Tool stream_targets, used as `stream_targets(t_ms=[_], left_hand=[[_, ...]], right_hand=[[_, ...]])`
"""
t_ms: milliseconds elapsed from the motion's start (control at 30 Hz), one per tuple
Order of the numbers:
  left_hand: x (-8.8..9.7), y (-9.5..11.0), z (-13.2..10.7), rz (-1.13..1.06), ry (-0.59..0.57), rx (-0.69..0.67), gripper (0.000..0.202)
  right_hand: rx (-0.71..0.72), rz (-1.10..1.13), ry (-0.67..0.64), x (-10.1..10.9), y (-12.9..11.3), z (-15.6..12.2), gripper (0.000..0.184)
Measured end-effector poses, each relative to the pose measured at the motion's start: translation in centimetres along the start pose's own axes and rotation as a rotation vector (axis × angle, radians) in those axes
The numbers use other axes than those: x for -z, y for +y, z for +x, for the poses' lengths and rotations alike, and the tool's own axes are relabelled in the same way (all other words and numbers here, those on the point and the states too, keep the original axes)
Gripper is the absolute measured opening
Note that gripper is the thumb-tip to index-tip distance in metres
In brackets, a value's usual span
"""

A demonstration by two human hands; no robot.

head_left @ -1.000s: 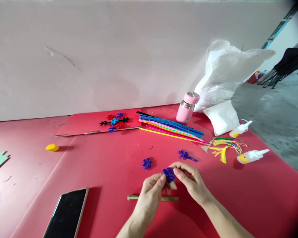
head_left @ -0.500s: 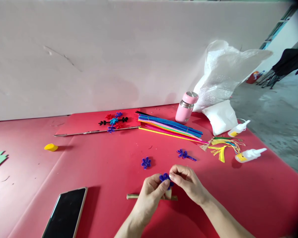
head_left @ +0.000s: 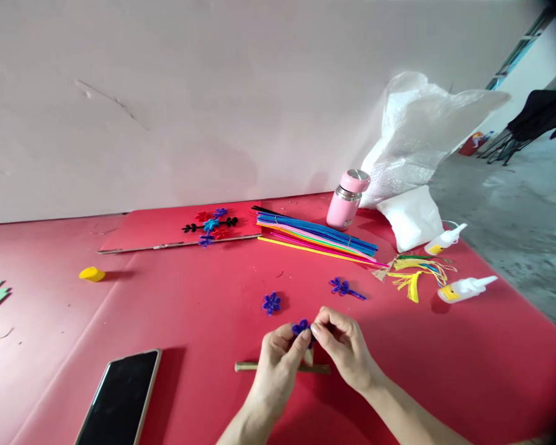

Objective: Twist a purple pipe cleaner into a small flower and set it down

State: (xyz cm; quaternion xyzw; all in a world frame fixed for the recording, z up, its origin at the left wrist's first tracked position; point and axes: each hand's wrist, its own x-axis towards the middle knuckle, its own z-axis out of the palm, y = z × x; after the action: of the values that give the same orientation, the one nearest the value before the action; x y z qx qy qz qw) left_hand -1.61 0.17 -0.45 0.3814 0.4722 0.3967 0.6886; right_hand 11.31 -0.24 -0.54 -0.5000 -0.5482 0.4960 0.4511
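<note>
Between both hands is a purple pipe-cleaner flower [head_left: 301,326], its petals partly covered by my fingers. My left hand [head_left: 280,355] pinches it from the left with thumb and fingers. My right hand [head_left: 343,343] is closed at the flower's right side, thumb and fingertips pressed on a petal. Under the hands, a thin tan stick [head_left: 246,366] lies on the red table. A second purple flower [head_left: 271,303] rests just beyond my left hand. Farther right lies a purple flower with a twisted stem [head_left: 341,286].
Behind the hands lies a bundle of coloured pipe cleaners [head_left: 315,232]. A pink flask [head_left: 345,204], glue bottles [head_left: 466,289] and yellow tassels [head_left: 412,284] are at the right. At the left are a phone [head_left: 120,395] and yellow cap [head_left: 91,274]. Finished flowers [head_left: 210,225] lie on a red board [head_left: 139,228].
Both hands have shifted slightly left with the flower. My right fingers have closed in nearer to my left thumb and now cover more of the flower's right side.
</note>
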Motion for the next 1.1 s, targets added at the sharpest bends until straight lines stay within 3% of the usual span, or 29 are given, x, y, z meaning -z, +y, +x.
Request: stream_targets(t_ms=[300, 667, 900, 1100], left_hand=[[0.1, 0.4, 0.4, -0.138, 0.048, 0.033, 0.024], [-0.1, 1.0, 0.2, -0.298, -0.062, 0.034, 0.029], [0.4, 0.7, 0.1, -0.183, -0.085, 0.101, 0.024], [0.2, 0.9, 0.0, 0.028, -0.066, 0.013, 0.029]], right_hand=[[-0.063, 0.065, 0.088, 0.0, -0.2, 0.8, 0.024], [-0.053, 0.032, 0.060, 0.4, -0.5, 0.9, 0.026], [-0.050, 0.002, -0.049, 1.0, -0.6, 0.6, 0.026], [0.015, -0.126, -0.077, 0.9, -1.2, 0.4, 0.024]])
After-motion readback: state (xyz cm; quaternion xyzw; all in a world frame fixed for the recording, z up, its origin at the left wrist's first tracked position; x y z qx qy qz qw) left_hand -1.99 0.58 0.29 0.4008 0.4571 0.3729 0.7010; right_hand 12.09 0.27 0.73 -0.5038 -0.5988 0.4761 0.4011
